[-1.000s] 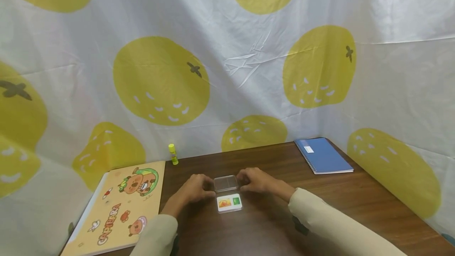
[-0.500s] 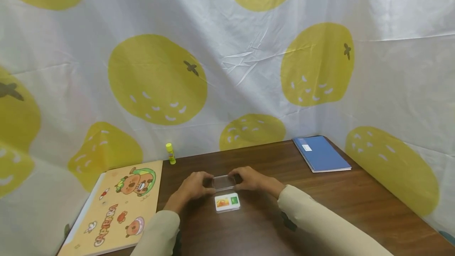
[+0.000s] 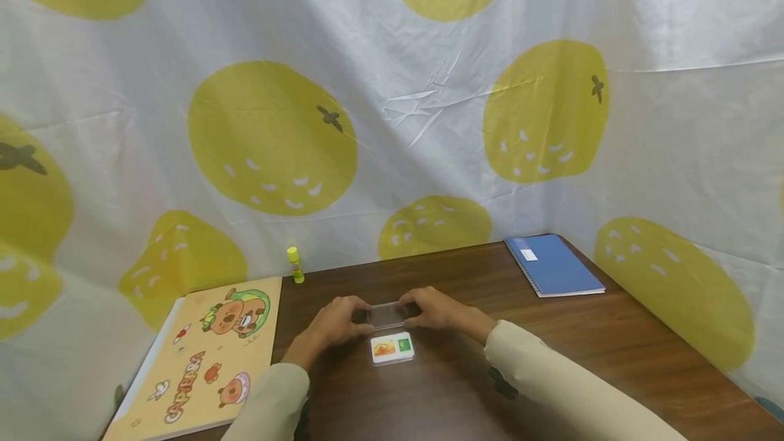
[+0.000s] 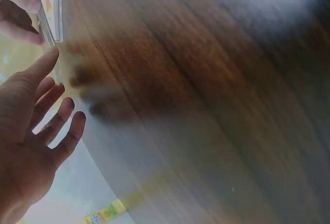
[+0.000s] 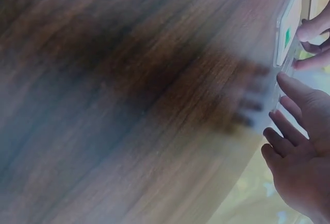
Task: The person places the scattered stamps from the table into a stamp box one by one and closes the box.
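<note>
A clear rectangular plastic lid [image 3: 387, 316] is between my two hands, just beyond a small clear box of cards [image 3: 392, 348]. The top card is white with an orange picture and a green one. My left hand [image 3: 337, 322] pinches the lid's left end between thumb and index finger, and its other fingers fan out in the left wrist view. At the opposite end my right hand [image 3: 430, 308] pinches the lid the same way, its remaining fingers loosely spread in the right wrist view. Whether the lid touches the table is hard to tell.
On the left lies a large tan capybara-print book [image 3: 202, 352]. A yellow glue stick [image 3: 295, 265] stands at the back edge of the dark wood table [image 3: 465, 386]. A blue spiral notebook [image 3: 554, 265] lies at the back right. Lemon-print cloth [image 3: 422, 155] hangs behind.
My right hand has moved a little left, closing in on the lid's right end. The left hand stays at the left end. The card box has stayed put; the view shifted slightly.
</note>
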`<state>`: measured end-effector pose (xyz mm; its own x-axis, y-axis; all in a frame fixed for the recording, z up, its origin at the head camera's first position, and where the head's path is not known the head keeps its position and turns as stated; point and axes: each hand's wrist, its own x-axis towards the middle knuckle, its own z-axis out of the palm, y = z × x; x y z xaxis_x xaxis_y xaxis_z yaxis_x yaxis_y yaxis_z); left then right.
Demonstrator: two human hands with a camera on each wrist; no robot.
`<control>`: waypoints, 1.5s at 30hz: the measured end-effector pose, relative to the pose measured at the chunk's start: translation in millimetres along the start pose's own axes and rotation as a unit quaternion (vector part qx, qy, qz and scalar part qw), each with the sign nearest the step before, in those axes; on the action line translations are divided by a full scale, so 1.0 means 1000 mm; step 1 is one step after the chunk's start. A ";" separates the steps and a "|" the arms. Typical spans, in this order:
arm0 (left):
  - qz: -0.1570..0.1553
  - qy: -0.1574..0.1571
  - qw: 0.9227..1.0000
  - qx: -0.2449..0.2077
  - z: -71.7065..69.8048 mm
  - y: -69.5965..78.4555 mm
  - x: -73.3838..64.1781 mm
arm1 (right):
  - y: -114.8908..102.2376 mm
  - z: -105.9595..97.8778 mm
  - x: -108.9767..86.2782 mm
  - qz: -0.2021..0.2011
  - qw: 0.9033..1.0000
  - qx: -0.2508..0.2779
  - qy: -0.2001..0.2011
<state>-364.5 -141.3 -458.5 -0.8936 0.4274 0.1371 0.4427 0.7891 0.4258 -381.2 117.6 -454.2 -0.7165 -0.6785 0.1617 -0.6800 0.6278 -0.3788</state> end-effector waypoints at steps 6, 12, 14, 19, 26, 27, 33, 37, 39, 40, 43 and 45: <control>0.025 -0.005 1.000 0.002 -0.005 0.005 -0.006 | -0.006 -0.004 -0.006 -0.005 1.000 0.006 0.000; 0.058 -0.002 0.998 0.013 -0.009 0.008 -0.016 | -0.016 -0.010 -0.013 -0.018 1.000 0.007 -0.002; 0.065 -0.003 0.998 0.020 -0.010 0.009 -0.018 | -0.018 -0.011 -0.016 -0.024 1.000 -0.001 0.001; 0.081 -0.007 0.996 0.037 -0.013 0.011 -0.023 | -0.023 -0.012 -0.021 -0.027 1.000 -0.011 0.007; 0.107 -0.015 0.993 0.050 -0.013 0.012 -0.030 | -0.030 -0.009 -0.029 -0.018 1.000 -0.019 0.007; 0.110 -0.016 0.992 0.052 -0.013 0.013 -0.031 | -0.031 -0.009 -0.031 -0.019 1.000 -0.020 0.007; 0.126 -0.024 0.990 0.062 -0.012 0.016 -0.037 | -0.035 -0.008 -0.037 -0.027 0.999 -0.026 0.002; 0.126 -0.028 0.990 0.060 -0.011 0.017 -0.041 | -0.035 -0.005 -0.041 -0.025 0.999 -0.028 -0.001; 0.129 -0.028 0.990 0.059 -0.009 0.017 -0.042 | -0.036 -0.004 -0.043 -0.025 0.999 -0.025 -0.001; 0.129 -0.028 0.989 0.060 -0.009 0.018 -0.042 | -0.036 -0.003 -0.043 -0.024 0.999 -0.025 -0.001; 0.133 -0.028 0.989 0.064 -0.008 0.019 -0.043 | -0.037 -0.003 -0.046 -0.022 1.000 -0.021 -0.001; 0.133 -0.029 0.988 0.067 -0.007 0.019 -0.044 | -0.037 -0.002 -0.048 -0.020 1.000 -0.019 -0.001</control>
<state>-317.6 -147.9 -450.1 -0.7404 0.6487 0.1759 0.6706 0.6951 0.2591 -322.1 127.4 -445.8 -0.6878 -0.7046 0.1743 -0.7139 0.6133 -0.3379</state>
